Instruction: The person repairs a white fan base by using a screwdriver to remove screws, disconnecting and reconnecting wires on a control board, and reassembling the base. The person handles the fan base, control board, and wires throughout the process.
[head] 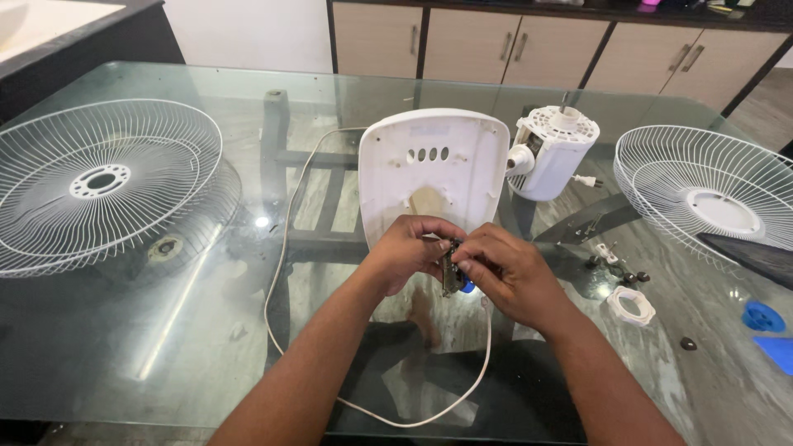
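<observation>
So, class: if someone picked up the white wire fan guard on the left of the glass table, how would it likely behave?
The wire fan guard is mostly open mesh, so probably light for its size. Its thin wires may flex somewhat if squeezed. Lying flat on the glass table, it would likely slide easily when pushed rather than tip.

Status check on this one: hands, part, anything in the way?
Both hands closed on the small switch part, left hand, right hand. Part held just in front of the white fan base. White cord loops beneath; nothing blocking.

A small dark switch part with a blue end stands upright, pinched just before the white fan base.
</observation>
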